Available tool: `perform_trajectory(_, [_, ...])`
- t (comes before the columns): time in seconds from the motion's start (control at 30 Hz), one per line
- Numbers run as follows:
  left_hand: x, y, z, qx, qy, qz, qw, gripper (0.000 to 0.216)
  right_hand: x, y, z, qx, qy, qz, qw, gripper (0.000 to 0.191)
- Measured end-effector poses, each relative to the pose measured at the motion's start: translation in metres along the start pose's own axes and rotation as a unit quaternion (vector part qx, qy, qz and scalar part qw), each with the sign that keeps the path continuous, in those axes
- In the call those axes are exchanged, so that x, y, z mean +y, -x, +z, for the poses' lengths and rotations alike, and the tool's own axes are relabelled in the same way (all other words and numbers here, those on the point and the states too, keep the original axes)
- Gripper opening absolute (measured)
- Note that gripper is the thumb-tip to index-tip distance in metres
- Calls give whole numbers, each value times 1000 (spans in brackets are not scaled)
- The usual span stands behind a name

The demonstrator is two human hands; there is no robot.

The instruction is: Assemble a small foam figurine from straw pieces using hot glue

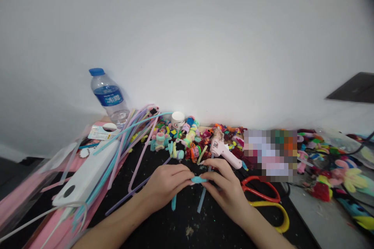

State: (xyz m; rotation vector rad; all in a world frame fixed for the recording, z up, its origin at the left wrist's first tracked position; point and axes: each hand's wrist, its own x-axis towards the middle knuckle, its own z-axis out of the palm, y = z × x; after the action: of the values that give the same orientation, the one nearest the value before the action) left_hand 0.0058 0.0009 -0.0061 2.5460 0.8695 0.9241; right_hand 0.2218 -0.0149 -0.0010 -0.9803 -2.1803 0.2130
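On the black mat (163,229), the left hand (166,184) and right hand (226,188) pinch a short turquoise fuzzy pipe-cleaner piece (199,179) between closed fingertips. Just behind lies a pink plastic glue gun (223,149), and farther back stands a clear blue-capped water bottle (108,97).

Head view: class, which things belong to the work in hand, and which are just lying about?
In hand: left hand, right hand, blue pipe cleaner pinched between both.
Lying about: water bottle, pink glue gun, scissors, loose pipe cleaners, white jar.
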Motion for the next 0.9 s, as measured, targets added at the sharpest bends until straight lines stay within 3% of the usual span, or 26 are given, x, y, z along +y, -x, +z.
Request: perform_trajectory(0.9, [1, -1, 2, 60, -14, 40, 997, 11, -3, -3, 0, -10, -60, 40, 997, 9])
